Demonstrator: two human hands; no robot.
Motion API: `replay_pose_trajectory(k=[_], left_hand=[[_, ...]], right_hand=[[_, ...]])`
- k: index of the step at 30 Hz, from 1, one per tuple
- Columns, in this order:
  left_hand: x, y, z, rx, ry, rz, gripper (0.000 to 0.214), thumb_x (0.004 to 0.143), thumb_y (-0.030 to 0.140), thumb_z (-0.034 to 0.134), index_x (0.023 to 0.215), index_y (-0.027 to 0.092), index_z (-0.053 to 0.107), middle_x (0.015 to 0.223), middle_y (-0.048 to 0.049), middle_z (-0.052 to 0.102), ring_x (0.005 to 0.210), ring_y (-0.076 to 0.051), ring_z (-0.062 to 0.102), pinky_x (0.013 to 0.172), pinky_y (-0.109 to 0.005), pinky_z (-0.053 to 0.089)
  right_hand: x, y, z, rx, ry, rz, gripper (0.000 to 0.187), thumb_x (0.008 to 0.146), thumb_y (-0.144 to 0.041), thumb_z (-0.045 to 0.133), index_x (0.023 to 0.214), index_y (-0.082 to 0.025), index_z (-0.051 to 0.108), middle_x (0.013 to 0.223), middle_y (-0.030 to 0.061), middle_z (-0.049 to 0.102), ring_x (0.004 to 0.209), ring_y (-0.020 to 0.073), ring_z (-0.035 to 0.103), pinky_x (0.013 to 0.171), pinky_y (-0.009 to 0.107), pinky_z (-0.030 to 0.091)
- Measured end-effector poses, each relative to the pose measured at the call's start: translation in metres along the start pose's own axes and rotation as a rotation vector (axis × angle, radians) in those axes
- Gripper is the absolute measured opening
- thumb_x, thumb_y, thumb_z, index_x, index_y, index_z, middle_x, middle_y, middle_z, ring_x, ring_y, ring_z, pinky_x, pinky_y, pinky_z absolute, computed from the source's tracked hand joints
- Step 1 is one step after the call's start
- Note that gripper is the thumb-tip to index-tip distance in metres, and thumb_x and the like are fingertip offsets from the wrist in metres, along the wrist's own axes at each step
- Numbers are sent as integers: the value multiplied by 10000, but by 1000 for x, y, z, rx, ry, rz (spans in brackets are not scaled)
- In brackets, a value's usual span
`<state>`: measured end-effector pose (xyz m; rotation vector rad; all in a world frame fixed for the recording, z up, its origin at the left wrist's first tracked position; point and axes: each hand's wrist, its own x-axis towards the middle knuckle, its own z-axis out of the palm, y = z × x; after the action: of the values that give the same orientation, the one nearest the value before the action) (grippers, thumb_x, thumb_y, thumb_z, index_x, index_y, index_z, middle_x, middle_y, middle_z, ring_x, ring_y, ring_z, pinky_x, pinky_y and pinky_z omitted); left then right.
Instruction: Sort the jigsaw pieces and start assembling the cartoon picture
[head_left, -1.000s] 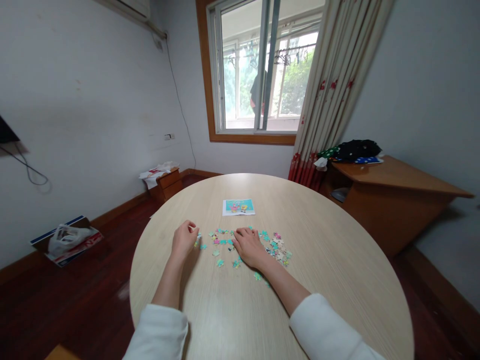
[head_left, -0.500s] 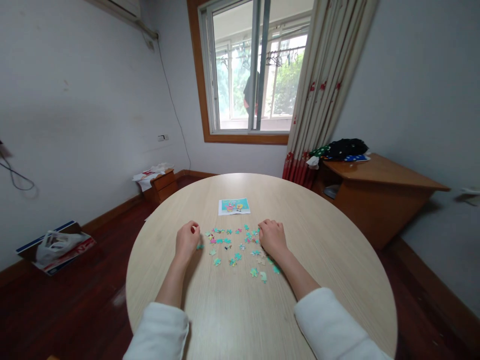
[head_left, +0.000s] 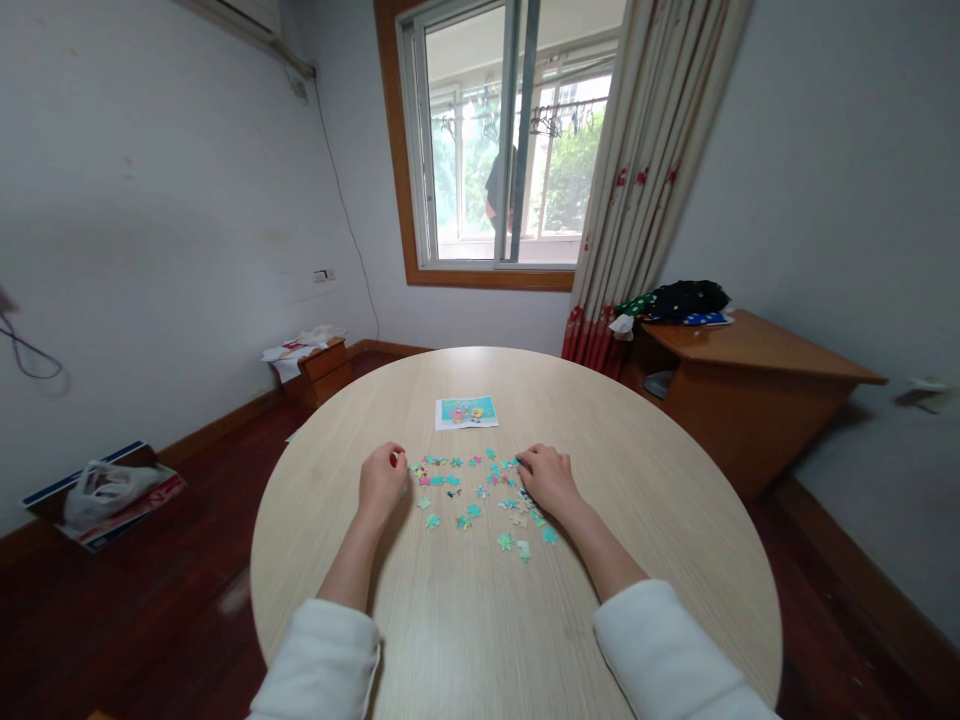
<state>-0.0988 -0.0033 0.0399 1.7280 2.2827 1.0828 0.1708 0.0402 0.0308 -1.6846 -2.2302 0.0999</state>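
Many small jigsaw pieces, mostly turquoise with bits of pink and yellow, lie loosely on the round table. At the left edge of the pieces is my left hand, thumb and forefinger curled together in a pinch; what they hold, if anything, is too small to make out. My right hand rests palm down at the right side, its fingers bent and its tips together on a turquoise puzzle piece. More pieces lie under and beside its wrist. Beyond the pieces lies a picture card with cartoon figures.
A wooden desk with dark cloth on top stands at the right, near a curtain. A small cabinet and an open box with a plastic bag are at the left. A person shows through the window.
My left hand has moved slightly right, closer to the pieces. My right hand stays by the right-hand pieces with its fingers slightly shifted. The view has turned a little.
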Motion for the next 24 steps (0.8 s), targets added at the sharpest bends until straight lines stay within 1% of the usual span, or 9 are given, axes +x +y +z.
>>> replay_pose_trajectory(k=[5, 8, 11, 14, 16, 18, 21, 24], left_hand=[[-2, 2, -2, -13, 13, 5, 200, 794, 217, 433, 798, 164, 626, 746, -43, 634, 687, -153, 565, 652, -238, 391], [-2, 2, -3, -4, 20, 3, 210, 795, 221, 423, 796, 166, 626, 744, -43, 635, 691, -156, 569, 647, -237, 396], [-1, 2, -2, 7, 26, 18, 218, 792, 225, 420, 798, 165, 629, 728, -42, 633, 682, -158, 566, 653, -241, 397], [-1, 2, 0, -3, 28, 27, 219, 789, 232, 420, 799, 164, 628, 707, -38, 626, 668, -156, 562, 647, -240, 394], [-2, 2, 0, -15, 31, 33, 219, 787, 233, 418, 788, 162, 625, 696, -37, 622, 657, -154, 557, 637, -238, 391], [-2, 3, 1, -20, 35, 39, 216, 783, 230, 419, 777, 161, 624, 692, -37, 622, 649, -152, 554, 632, -238, 388], [-3, 3, 1, -8, 29, 33, 212, 779, 226, 424, 773, 161, 625, 692, -37, 625, 651, -152, 557, 634, -239, 388], [-3, 3, 1, 4, 22, 20, 211, 780, 223, 425, 780, 162, 627, 704, -38, 628, 663, -155, 564, 642, -240, 391]], right_hand=[[0, -1, -10, 17, 52, 2, 183, 838, -208, 522, 929, -179, 677, 1007, 81, 635, 987, 202, 535, 811, 321, 281], [0, 7, -17, -5, 60, 26, 199, 832, -174, 493, 818, -168, 691, 939, 84, 647, 939, 199, 548, 784, 314, 290], [0, 20, -22, 13, 12, 65, 214, 815, -161, 489, 762, -164, 696, 888, 81, 663, 867, 190, 567, 753, 303, 309], [-3, 33, -26, 169, -59, 80, 181, 789, -181, 519, 774, -162, 698, 827, 58, 674, 763, 160, 578, 718, 272, 344], [-6, 39, -28, 308, -120, 61, 160, 765, -206, 552, 811, -149, 694, 774, 45, 664, 705, 145, 569, 670, 247, 366], [-9, 41, -27, 409, -169, 17, 186, 729, -240, 599, 858, -141, 690, 761, 37, 644, 688, 141, 557, 638, 233, 381], [-12, 40, -24, 465, -186, -75, 240, 689, -278, 645, 884, -148, 694, 792, 35, 621, 712, 142, 544, 650, 234, 398], [-14, 36, -22, 528, -216, -136, 224, 688, -253, 637, 876, -152, 705, 832, 41, 620, 727, 138, 548, 658, 232, 408]])
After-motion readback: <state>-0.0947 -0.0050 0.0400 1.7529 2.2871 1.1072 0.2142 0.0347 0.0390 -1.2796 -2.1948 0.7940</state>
